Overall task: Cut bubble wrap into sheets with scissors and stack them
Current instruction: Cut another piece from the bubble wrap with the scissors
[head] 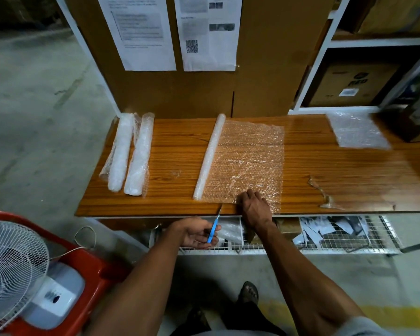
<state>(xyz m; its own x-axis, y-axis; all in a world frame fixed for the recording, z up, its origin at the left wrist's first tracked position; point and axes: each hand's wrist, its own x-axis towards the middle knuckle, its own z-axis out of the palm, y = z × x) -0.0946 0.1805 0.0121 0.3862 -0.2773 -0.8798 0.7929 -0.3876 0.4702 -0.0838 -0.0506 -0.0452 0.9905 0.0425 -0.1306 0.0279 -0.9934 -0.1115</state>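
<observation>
The right hand (254, 206) presses flat on the unrolled bubble wrap (246, 161) at the bench (175, 161) front edge; the left hand (197, 232) pinches blue-handled scissors (214, 229) (blades just beside the sheet's edge), its grip curled round them.

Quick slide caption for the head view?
Left hand holds blue scissors at the table edge; right hand presses unrolled bubble wrap.

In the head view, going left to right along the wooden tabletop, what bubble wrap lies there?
Two spare rolls → partly unrolled roll → its spread sheet, right hand on it → stack of cut sheets.
</observation>
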